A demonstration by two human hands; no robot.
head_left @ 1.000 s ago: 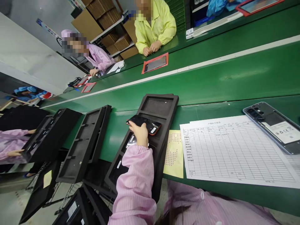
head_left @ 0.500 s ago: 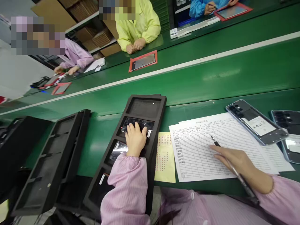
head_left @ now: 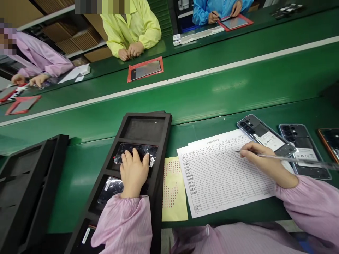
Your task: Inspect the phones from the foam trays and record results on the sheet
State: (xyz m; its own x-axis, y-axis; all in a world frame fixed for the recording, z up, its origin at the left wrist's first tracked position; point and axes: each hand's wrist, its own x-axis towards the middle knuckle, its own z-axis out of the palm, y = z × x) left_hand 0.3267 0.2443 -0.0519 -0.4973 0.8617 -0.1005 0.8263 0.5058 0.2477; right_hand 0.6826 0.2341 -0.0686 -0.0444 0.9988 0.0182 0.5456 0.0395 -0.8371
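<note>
My left hand [head_left: 134,173] lies with its fingers spread over a dark, glossy phone screen [head_left: 150,149] in a compartment of the black foam tray [head_left: 166,135]. More dark screens sit in the tray's nearer compartments, partly hidden by my sleeve; the farthest compartment holds no screen. A pen [head_left: 272,156] is pinched in my right hand [head_left: 265,165]. Its tip is at the upper part of a printed table form [head_left: 219,183]; I cannot tell if it touches the paper. Under the form's left side runs a yellow sheet [head_left: 174,201] with rows of red marks.
Two phones [head_left: 266,135] [head_left: 304,153] with labels on their backs lie right of the form, beside an orange-edged phone [head_left: 331,139]. Black foam trays [head_left: 57,155] stand at left. Across the green bench [head_left: 201,95], people sit near panels on red wrapping [head_left: 145,70].
The view has shifted right. My right hand has moved up the form, and the pen now lies flatter, its tip pointing left. My left hand stays on the same phone screen.
</note>
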